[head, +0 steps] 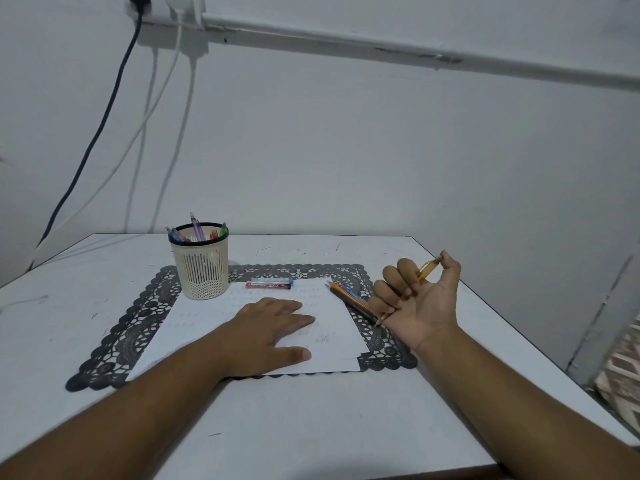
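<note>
We are gripping the translucent orange mechanical pencil (426, 270) in our upturned right hand (422, 303), clear of the white paper sheet (194, 341); left hand (270, 327) is lying flat on it; writing likely pending

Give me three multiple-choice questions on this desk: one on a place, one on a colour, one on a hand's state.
1. The pen cup stands: A on the lace mat; B on the floor; C in a hand.
2. The pencil in the right hand is: A green; B orange; C black.
3. The left hand: A grips a pen; B lies flat on the paper; C lifts the cup.
Answers: 1 A, its base sits on the mat; 2 B, an orange barrel shows; 3 B, its fingers lie straight.
</note>
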Available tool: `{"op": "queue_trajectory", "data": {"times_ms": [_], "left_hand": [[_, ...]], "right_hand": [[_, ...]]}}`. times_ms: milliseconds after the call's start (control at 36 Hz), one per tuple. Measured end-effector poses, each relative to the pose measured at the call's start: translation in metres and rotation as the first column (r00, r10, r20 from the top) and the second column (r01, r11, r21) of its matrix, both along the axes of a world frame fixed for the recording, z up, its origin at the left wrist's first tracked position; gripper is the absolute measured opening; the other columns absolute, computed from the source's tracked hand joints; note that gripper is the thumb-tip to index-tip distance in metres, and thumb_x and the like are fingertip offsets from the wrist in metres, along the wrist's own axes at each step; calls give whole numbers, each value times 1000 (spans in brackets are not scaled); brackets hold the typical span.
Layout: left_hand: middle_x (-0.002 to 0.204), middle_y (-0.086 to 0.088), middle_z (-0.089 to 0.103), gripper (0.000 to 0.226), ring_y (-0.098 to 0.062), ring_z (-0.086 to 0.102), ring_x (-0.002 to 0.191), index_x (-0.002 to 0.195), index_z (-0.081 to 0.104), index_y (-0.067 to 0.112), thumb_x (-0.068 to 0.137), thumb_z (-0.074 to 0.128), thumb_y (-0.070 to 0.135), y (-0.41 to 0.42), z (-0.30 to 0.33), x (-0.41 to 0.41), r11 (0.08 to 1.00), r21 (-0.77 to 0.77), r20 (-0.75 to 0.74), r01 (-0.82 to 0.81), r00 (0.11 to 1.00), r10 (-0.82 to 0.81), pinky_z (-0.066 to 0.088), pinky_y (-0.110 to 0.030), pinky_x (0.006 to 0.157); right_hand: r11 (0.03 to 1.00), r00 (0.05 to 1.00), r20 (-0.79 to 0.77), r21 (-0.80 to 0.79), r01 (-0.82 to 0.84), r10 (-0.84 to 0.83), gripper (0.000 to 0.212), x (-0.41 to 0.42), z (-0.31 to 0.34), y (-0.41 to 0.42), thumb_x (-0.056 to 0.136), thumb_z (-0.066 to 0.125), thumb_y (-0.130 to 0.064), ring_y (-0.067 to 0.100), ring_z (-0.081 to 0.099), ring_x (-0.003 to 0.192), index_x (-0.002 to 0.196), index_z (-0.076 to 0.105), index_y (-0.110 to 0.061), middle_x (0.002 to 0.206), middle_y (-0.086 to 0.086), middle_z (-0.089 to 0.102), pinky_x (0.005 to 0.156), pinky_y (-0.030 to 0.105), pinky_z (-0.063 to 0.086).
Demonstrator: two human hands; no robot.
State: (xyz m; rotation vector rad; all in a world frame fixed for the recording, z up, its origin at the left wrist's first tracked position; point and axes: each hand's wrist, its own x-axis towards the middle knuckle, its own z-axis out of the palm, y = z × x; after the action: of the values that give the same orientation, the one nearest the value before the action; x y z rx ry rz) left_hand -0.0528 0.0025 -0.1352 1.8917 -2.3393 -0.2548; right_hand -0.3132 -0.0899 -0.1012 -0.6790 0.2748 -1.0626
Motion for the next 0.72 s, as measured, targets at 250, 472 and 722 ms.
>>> {"op": "queue_trajectory", "data": {"times_ms": [250,472,722], "left_hand": [[169,18,13,67,-6,5,153,156,24,53,95,41,73,1,2,-2,1000,-1,-8,-5,1000,5,8,-36,123],[169,16,14,69,-8,5,154,156,25,52,94,41,75,3,3,-3,1000,-3,-8,-9,1000,9,10,-40,125],[169,15,13,70,-9,5,155,157,23,50,94,40,75,2,4,-4,1000,2,20,-6,1000,6,10,-39,124]], "right_hand": [[999,1000,-3,-34,-6,6,71,5,3,3,79,54,-82,17,13,57,61,23,-20,64,-1,16,55,32,11],[969,901,-423,-247,-12,-97,77,14,-10,1,100,31,-67,27,51,59,67,66,-6,68,19,58,53,32,46],[844,624,-767,-429,-322,-152,12,16,-23,18,89,67,6,34,66,71,88,70,-5,84,30,68,62,31,52]]}}
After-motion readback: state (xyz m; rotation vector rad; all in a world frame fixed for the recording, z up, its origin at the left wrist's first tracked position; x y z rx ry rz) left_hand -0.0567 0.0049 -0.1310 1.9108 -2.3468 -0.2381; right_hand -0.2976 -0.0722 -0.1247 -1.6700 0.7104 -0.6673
